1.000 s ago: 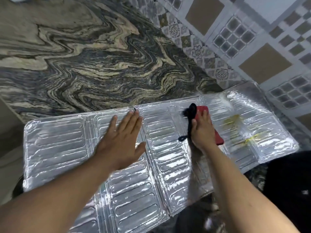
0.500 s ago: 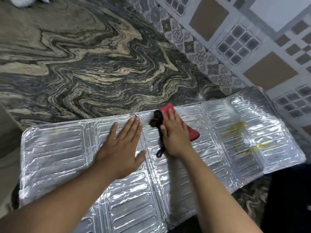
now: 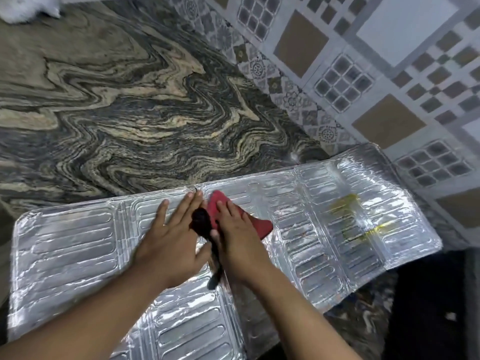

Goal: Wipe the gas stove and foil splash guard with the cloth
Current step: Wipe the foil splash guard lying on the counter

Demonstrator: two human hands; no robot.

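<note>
The left hand (image 3: 171,240) lies flat, fingers straight, on the foil splash guard (image 3: 65,250). The right hand (image 3: 236,237), fingers straight, presses the red cloth (image 3: 262,226) onto the foil just beside it.

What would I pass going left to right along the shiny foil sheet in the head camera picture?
Bare foil splash guard → left hand pressed flat → black part of the cloth → right hand on the red cloth → yellow stains near the foil's right end.
</note>
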